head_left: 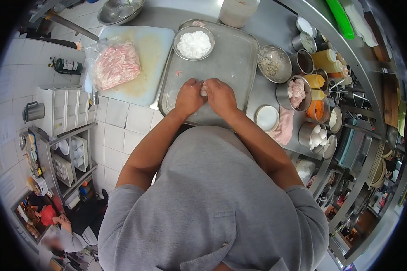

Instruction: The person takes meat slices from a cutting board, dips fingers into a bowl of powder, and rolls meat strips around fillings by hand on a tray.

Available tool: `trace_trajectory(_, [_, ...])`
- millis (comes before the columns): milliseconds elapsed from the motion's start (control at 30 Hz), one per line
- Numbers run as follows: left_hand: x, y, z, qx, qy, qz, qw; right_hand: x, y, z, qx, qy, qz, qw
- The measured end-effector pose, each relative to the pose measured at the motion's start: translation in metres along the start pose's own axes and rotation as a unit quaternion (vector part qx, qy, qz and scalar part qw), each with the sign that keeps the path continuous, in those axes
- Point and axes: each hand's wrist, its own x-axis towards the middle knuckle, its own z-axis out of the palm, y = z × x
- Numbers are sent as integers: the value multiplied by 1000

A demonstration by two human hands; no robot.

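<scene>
Over the near half of a metal tray point(233, 54), my left hand point(190, 97) and my right hand point(220, 96) meet with fingers curled. Between them they pinch a small pale lump point(204, 91); the fingers hide most of it, and its kind does not show. Just beyond the hands, a metal bowl of white powder point(194, 43) sits on the tray. Small pink scraps point(178, 72) lie left of the bowl's near side.
A bag of sliced raw meat point(116, 66) rests on a white cutting board point(154, 67) at left. To the right stand a bowl of greyish mix point(274, 63), a pot of pale meat point(297, 93), a pot of eggs point(318, 136) and sauce bottles point(324, 59). Another person point(83, 223) is at lower left.
</scene>
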Motion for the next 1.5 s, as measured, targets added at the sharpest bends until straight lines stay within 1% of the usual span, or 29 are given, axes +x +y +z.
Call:
trace_trajectory(33, [0, 2, -2, 0, -2, 1, 1000, -1, 2, 3, -33, -9, -5, 999])
trace_trajectory(167, [0, 5, -4, -5, 5, 8, 1000, -4, 3, 1, -7, 23, -7, 1000])
trace_trajectory(233, [-4, 4, -5, -1, 3, 24, 1000, -7, -3, -11, 37, -6, 40, 998])
trace_trajectory(300, [1, 6, -5, -3, 1, 54, 999, -13, 1, -19, 44, 4, 43, 998])
trace_trajectory(367, [1, 10, -3, -19, 19, 49, 998, -26, 4, -34, 44, 19, 53, 997])
trace_trajectory(400, [3, 17, -4, -25, 14, 64, 998, -33, 3, -44, 83, 25, 76, 993])
trace_trajectory(433, [6, 26, -8, -65, 3, 25, 998, -40, 3, -52, 124, 32, 98, 987])
trace_trajectory(500, [8, 43, -9, -179, -35, -71, 981, -59, 12, -70, 126, 50, 109, 985])
trace_trajectory(533, [12, 44, -3, -177, -39, -63, 981, -70, 16, -78, 135, 56, 113, 983])
trace_trajectory(567, [16, 43, 4, -309, -60, -123, 941, -81, 19, -85, 124, 81, 119, 982])
trace_trajectory(600, [21, 43, 7, -433, -81, -180, 880, -92, 23, -92, 126, 90, 117, 981])
trace_trajectory(633, [28, 48, 7, -431, -87, -171, 882, -104, 28, -100, 123, 100, 133, 978])
trace_trajectory(700, [39, 65, 14, -544, -170, -257, 781, -131, 34, -116, 125, 131, 161, 970])
trace_trajectory(733, [46, 80, 21, -543, -185, -248, 781, -145, 37, -124, 118, 145, 168, 968])
trace_trajectory(800, [63, 115, 34, -466, -243, -200, 827, -170, 44, -137, 92, 147, 202, 964])
trace_trajectory(833, [72, 140, 40, -464, -253, -190, 827, -182, 47, -141, 81, 162, 208, 961])
trace_trajectory(900, [96, 192, 60, -369, -274, -76, 885, -203, 55, -143, 80, 187, 217, 955])
trace_trajectory(967, [126, 219, 104, -283, -226, 35, 931, -218, 56, -147, 85, 209, 229, 947])
trace_trajectory(1000, [138, 236, 120, -282, -228, 41, 931, -225, 57, -147, 84, 215, 229, 946])
trace_trajectory(1033, [148, 252, 133, -194, -154, 144, 958, -230, 59, -147, 77, 220, 223, 946])
trace_trajectory(1067, [157, 264, 143, -102, -75, 243, 962, -236, 61, -147, 71, 225, 217, 947])
trace_trajectory(1100, [163, 273, 150, -101, -76, 247, 961, -240, 60, -147, 81, 224, 224, 945])
trace_trajectory(1200, [169, 283, 160, -92, -134, 258, 952, -250, 58, -147, 78, 228, 220, 945])
trace_trajectory(1267, [163, 271, 150, -132, -110, 192, 966, -256, 58, -148, 91, 229, 226, 943])
trace_trajectory(1300, [157, 249, 151, -179, -85, 181, 963, -257, 58, -148, 104, 230, 230, 940])
trace_trajectory(1333, [146, 229, 137, -175, -82, 174, 966, -258, 63, -143, 109, 223, 228, 942])
trace_trajectory(1400, [110, 183, 99, -212, -156, 75, 962, -259, 78, -127, 110, 253, 193, 942])
trace_trajectory(1433, [89, 159, 86, -205, -139, 58, 967, -256, 82, -121, 116, 246, 198, 942])
trace_trajectory(1500, [45, 98, 41, -296, -140, 5, 945, -242, 90, -110, 136, 217, 196, 946])
